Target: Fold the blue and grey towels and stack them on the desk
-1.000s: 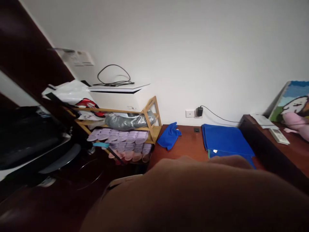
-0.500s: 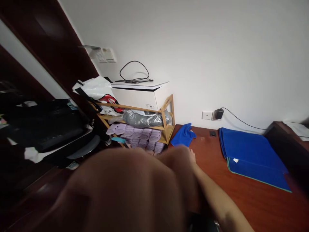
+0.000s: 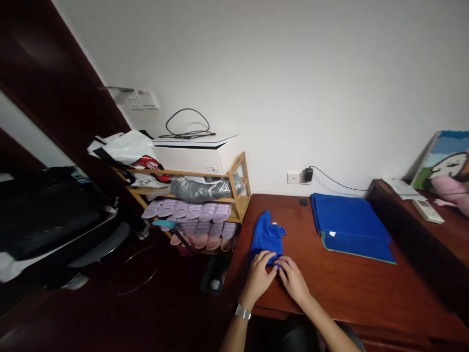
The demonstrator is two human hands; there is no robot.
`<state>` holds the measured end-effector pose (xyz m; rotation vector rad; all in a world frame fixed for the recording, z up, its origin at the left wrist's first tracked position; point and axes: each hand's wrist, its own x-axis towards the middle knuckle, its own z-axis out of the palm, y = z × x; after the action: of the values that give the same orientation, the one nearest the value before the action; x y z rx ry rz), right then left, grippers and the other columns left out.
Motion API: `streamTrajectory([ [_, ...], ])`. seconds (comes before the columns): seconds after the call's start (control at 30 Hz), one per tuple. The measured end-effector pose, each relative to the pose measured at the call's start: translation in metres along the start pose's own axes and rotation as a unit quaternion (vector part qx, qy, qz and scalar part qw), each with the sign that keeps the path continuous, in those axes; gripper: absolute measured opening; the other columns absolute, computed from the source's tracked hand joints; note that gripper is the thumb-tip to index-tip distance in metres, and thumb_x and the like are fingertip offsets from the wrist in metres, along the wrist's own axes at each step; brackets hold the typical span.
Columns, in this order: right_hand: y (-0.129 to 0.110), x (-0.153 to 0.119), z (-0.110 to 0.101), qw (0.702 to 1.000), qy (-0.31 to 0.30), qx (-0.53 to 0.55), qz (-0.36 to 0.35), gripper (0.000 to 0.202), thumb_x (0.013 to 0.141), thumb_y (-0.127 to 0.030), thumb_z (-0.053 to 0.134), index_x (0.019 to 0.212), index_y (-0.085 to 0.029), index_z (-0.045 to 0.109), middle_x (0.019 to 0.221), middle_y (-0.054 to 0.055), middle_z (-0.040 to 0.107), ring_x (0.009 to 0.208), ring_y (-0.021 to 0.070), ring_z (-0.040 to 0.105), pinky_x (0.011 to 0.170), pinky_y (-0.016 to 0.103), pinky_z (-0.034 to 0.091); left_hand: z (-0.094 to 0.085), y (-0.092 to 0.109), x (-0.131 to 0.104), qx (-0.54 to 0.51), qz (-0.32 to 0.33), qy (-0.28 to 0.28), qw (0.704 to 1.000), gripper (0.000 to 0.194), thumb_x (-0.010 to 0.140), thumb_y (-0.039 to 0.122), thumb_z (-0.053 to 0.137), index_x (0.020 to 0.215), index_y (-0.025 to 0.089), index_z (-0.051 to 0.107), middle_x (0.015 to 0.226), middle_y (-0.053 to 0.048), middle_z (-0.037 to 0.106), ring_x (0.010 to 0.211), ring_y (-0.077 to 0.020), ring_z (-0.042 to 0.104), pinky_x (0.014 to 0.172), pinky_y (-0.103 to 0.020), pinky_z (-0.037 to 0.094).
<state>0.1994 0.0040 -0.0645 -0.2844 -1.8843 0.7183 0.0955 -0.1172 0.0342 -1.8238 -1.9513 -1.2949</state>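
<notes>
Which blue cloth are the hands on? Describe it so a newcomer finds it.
On the dark red wooden table, look to the near left edge, beside the bamboo shoe rack. The small crumpled blue cloth lies there under both hands; the other blue cloths are larger, folded flat and stacked by the wall.

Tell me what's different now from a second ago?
The blur blocking the view is gone. Both hands, left hand and right hand, now rest on the near edge of the small blue cloth, which lies nearer than before. The folded blue towels and shoe rack stayed put.
</notes>
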Motion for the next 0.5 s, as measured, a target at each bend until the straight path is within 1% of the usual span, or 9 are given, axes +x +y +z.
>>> streamTrajectory([
  [0.07,-0.013,-0.014,-0.017,0.999,0.016,0.031,0.004,0.034,0.104,-0.031,0.045,0.122,-0.025,0.073,0.127,0.01,0.068,0.119,0.022,0.067,0.108,0.038,0.054,0.017,0.005,-0.01,-0.015,0.009,-0.041,0.999,0.034,0.085,0.019,0.063,0.114,0.028,0.077,0.116,-0.007,0.076,0.109,-0.0247,0.07,0.102,-0.041,0.056],
  [0.1,-0.02,-0.018,-0.026,0.999,0.024,0.044,0.006,0.035,0.104,-0.03,0.044,0.122,-0.025,0.073,0.126,0.01,0.069,0.118,0.0214,0.068,0.108,0.037,0.055,0.022,0.009,-0.013,-0.03,0.006,-0.048,0.998,0.032,0.086,0.02,0.062,0.114,0.028,0.077,0.112,-0.007,0.077,0.104,-0.0238,0.071,0.098,-0.039,0.058],
  [0.17,-0.032,-0.024,-0.042,0.997,0.041,0.057,0.011,0.035,0.103,-0.03,0.044,0.125,-0.024,0.071,0.125,0.01,0.07,0.117,0.021,0.069,0.107,0.036,0.056,0.03,0.018,-0.017,-0.065,-0.006,-0.051,0.997,0.029,0.089,0.026,0.061,0.115,0.027,0.076,0.107,-0.006,0.078,0.097,-0.0227,0.073,0.091,-0.036,0.06],
  [0.27,-0.042,-0.029,-0.061,0.996,0.07,0.06,0.019,0.034,0.102,-0.03,0.047,0.127,-0.023,0.069,0.123,0.009,0.072,0.115,0.0216,0.07,0.106,0.038,0.056,0.039,0.032,-0.02,-0.117,-0.028,-0.048,0.992,0.031,0.091,0.038,0.063,0.117,0.025,0.077,0.105,-0.007,0.08,0.096,-0.0231,0.075,0.089,-0.036,0.06],
  [0.33,-0.044,-0.033,-0.069,0.992,0.098,0.07,0.021,0.032,0.1,-0.032,0.049,0.122,-0.023,0.07,0.12,0.01,0.072,0.112,0.0222,0.07,0.104,0.039,0.057,0.044,0.042,-0.022,-0.157,-0.046,-0.043,0.986,0.034,0.088,0.043,0.068,0.113,0.023,0.079,0.105,-0.009,0.081,0.097,-0.0247,0.076,0.092,-0.037,0.06],
  [0.4,-0.041,-0.037,-0.071,0.984,0.147,0.094,0.035,0.031,0.097,-0.037,0.053,0.118,-0.022,0.069,0.12,0.011,0.07,0.108,0.0227,0.07,0.1,0.039,0.058,0.049,0.051,-0.025,-0.189,-0.061,-0.036,0.979,0.036,0.082,0.047,0.073,0.106,0.021,0.081,0.104,-0.011,0.082,0.096,-0.0266,0.076,0.093,-0.04,0.06],
  [0.47,-0.036,-0.044,-0.068,0.965,0.206,0.136,0.085,0.036,0.09,-0.046,0.061,0.114,-0.02,0.067,0.113,0.012,0.069,0.096,0.0222,0.07,0.088,0.038,0.062,0.055,0.058,-0.029,-0.208,-0.069,-0.031,0.975,0.038,0.079,0.051,0.076,0.1,0.02,0.081,0.101,-0.012,0.082,0.095,-0.0281,0.077,0.094,-0.042,0.06],
  [0.5,-0.034,-0.049,-0.067,0.953,0.217,0.171,0.127,0.042,0.085,-0.052,0.066,0.111,-0.019,0.065,0.105,0.011,0.069,0.086,0.0213,0.07,0.079,0.037,0.063,0.058,0.06,-0.033,-0.214,-0.073,-0.028,0.974,0.039,0.078,0.054,0.078,0.096,0.019,0.08,0.098,-0.012,0.082,0.094,-0.0286,0.077,0.093,-0.042,0.06],
])
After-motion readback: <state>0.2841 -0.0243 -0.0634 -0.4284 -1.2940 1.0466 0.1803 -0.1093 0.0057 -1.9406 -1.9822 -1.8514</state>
